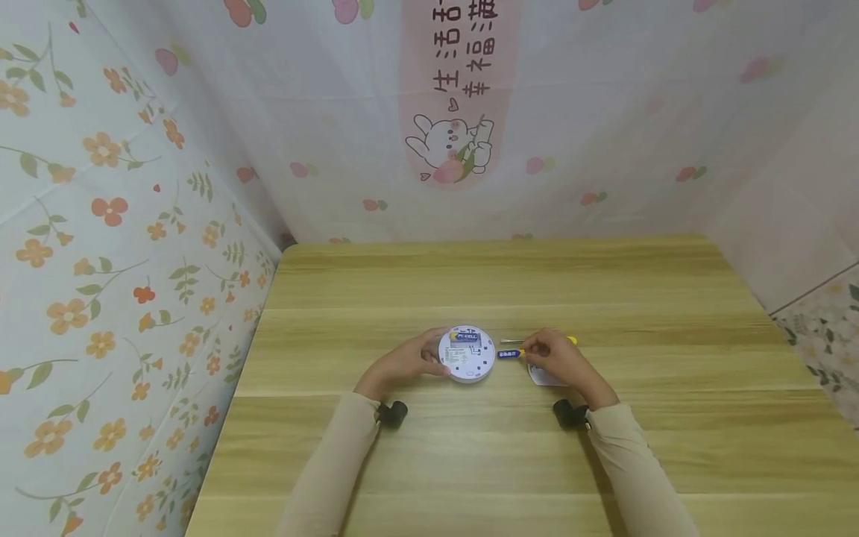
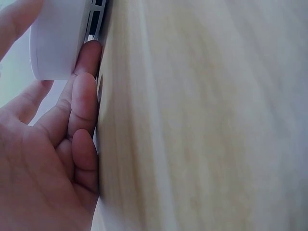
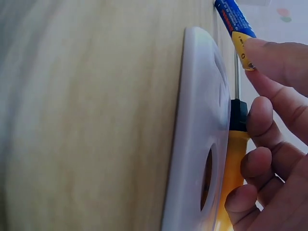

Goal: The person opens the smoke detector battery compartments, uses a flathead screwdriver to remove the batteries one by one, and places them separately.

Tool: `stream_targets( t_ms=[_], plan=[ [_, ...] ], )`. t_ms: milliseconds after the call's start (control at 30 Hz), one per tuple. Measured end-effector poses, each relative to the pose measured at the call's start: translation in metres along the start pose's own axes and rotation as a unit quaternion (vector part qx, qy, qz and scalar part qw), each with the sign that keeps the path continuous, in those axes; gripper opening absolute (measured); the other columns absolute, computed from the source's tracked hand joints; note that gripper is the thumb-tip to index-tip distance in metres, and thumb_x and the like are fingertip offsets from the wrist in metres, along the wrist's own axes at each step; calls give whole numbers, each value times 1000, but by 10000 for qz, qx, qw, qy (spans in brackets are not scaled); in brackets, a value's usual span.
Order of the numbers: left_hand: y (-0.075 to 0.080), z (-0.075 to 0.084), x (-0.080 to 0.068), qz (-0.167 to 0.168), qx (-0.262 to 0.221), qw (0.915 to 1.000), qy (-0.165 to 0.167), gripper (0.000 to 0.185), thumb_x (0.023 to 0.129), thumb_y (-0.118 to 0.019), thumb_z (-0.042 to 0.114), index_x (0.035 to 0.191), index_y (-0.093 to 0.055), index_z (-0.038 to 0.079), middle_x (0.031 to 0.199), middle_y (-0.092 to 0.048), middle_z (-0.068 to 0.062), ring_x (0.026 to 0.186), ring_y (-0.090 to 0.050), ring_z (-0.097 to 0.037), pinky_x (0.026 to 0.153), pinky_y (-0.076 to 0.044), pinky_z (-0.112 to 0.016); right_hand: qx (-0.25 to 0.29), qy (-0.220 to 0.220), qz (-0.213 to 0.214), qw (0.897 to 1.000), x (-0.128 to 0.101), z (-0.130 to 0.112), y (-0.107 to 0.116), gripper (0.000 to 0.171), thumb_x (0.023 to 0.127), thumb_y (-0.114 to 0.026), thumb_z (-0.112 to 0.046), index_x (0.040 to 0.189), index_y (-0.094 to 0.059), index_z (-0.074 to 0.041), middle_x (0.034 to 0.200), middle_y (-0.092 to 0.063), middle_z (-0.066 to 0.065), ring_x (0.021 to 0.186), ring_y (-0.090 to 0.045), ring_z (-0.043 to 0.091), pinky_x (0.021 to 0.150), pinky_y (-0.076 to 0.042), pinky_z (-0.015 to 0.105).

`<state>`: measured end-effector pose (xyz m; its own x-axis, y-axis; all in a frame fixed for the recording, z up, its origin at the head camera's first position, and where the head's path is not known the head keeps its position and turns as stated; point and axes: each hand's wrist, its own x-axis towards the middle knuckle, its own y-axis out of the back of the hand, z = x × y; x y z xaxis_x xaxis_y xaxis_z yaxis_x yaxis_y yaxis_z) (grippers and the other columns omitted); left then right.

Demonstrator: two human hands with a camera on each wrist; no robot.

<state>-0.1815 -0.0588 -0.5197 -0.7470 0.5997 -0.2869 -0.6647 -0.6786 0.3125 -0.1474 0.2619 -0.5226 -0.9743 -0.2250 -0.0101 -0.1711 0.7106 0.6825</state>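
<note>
My left hand [image 1: 406, 359] grips the left edge of a round white device [image 1: 467, 367], which resembles a smoke alarm. A blue battery [image 1: 465, 337] marked PKCELL lies in its compartment near the far rim. In the left wrist view, the fingers curl under the device's white side [image 2: 57, 38]. To the right, my right hand [image 1: 558, 356] pinches one end of a blue and yellow battery [image 3: 234, 20], its other end pointing toward the device. Below that hand sit a white plate [image 3: 197, 120] with oval holes and a screwdriver [image 3: 236, 156] with a yellow handle, both partly hidden in the head view.
The wood-grain table [image 1: 443, 462] carries all these things. Patterned cloth [image 1: 322, 134] hangs beyond its far edge, and a flowered cloth [image 1: 114, 298] hangs along the left. A black wrist mount [image 1: 569, 414] sits on the right forearm, another [image 1: 392, 414] on the left.
</note>
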Motion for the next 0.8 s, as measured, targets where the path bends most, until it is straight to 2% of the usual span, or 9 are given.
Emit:
stream_targets(
  t_ms=[467, 800],
  plan=[
    [0, -1, 1, 8, 50, 10000, 36, 82, 80, -78, 28, 149, -35, 32, 117, -65, -6, 94, -58, -17, 86, -45, -33, -856, 158, 17, 9962, 2, -2, -2, 8, 81, -71, -5, 89, -71, -4, 94, -67, 11, 87, -55, 21, 76, -46, 36],
    [1, -2, 2, -32, 206, 9998, -43, 85, 79, -79, 29, 150, -32, 30, 114, -65, -7, 94, -58, -17, 84, -46, -32, -899, 168, 0, 9958, 2, -3, -4, 9, 80, -70, -3, 88, -71, -4, 97, -68, 14, 92, -59, 27, 84, -47, 45]
  ],
)
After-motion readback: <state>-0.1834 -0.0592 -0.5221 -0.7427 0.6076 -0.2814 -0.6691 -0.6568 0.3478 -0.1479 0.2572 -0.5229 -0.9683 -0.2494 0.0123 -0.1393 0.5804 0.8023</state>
